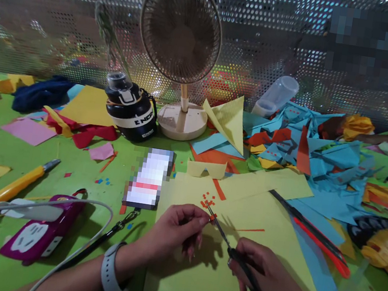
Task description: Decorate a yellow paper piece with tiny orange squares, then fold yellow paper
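My right hand [252,266] is wrapped round the black handles of a pair of scissors [221,231], whose thin blades point up and left. At the blades, the fingertips of my left hand [185,224] pinch a small piece of orange paper [213,217]. Tiny orange paper squares [208,198] lie in a cluster just beyond the blade tips. Under both hands is a large sheet of yellow paper [172,288]. A narrow orange strip [250,230] rests on it, and a cut-out pair of yellow paper glasses [206,168] stands near its far edge.
Left are a phone [149,177], a purple power bank [43,227] with a cable, and a yellow cutter [16,187]. Behind stand a black bottle [132,117] and a fan [181,119]. Right lie a red-and-black cutter [321,245], tape dispenser [385,252] and crumpled blue paper [324,155].
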Demonstrator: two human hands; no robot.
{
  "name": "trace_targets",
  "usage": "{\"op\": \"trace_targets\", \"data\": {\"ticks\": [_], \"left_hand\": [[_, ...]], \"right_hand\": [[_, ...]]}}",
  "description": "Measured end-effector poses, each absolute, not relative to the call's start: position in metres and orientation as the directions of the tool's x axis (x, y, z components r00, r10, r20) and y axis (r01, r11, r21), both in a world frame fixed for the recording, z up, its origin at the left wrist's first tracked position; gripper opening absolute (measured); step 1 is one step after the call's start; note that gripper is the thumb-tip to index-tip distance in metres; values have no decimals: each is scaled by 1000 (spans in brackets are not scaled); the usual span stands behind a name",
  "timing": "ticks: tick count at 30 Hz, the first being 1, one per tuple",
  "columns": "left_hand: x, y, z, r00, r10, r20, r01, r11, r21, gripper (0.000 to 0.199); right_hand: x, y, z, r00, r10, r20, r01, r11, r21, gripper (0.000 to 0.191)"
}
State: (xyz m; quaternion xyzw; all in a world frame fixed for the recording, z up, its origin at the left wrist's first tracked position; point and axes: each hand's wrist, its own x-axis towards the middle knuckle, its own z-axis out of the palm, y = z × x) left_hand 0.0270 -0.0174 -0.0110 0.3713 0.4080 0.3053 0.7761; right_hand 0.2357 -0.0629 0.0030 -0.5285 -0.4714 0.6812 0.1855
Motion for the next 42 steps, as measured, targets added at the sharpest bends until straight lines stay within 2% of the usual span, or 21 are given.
{"op": "trace_targets", "data": {"ticks": [8,16,21,28,33,38,42], "left_hand": [[28,-17,-11,470,763,-444,-125,555,822,28],[29,-16,-11,463,779,-422,-140,535,834,32],[27,-17,-11,466,799,-379,-157,496,854,27],[25,-16,-10,429,862,-269,-196,379,904,18],[25,-15,-10,452,856,-253,-240,390,889,18],[26,-16,-11,474,851,-225,-294,394,871,16],[26,-18,-9,463,861,-208,-275,363,890,19]], "right_hand": [[236,-62,5,-331,772,-543,208,-501,-840,35],[235,-62,5,-326,764,-557,190,-524,-830,38],[235,-62,2,-328,771,-546,166,-522,-837,38],[239,-62,3,-323,784,-530,251,-469,-847,38],[238,-63,4,-353,758,-549,339,-443,-830,40],[235,-63,3,-337,750,-569,354,-459,-815,45],[233,-63,3,-346,764,-545,336,-442,-832,40]]}}
